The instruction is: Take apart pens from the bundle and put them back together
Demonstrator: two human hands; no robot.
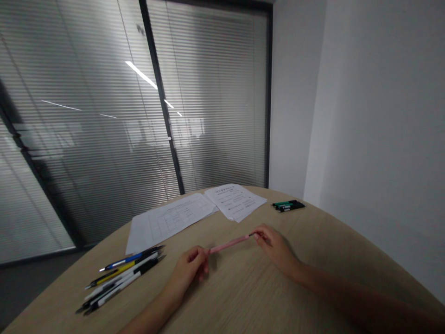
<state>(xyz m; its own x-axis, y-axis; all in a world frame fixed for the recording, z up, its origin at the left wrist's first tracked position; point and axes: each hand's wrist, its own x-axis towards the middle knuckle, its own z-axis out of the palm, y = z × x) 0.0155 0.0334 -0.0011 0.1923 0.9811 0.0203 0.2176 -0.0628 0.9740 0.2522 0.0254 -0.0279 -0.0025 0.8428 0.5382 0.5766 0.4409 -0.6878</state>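
A slim pink pen (229, 244) stretches between my two hands, just over the wooden table. My left hand (190, 268) is closed around its near left end, and that end is hidden in the fingers. At the other end, a short dark piece sticks out of the pink barrel, and my right hand (269, 241) pinches it between thumb and fingertips. Whether this dark piece is the tip or a separate part, I cannot tell. Left of my left hand lies a loose bunch of pens (121, 278) in blue, yellow, white and black.
Printed sheets (174, 217) lie on the table's (236, 297) far left, beside another small stack of paper (236, 200). Several green and black pens (288, 206) rest at the far right. A glass partition with blinds (215, 93) and a white wall (375, 116) stand behind.
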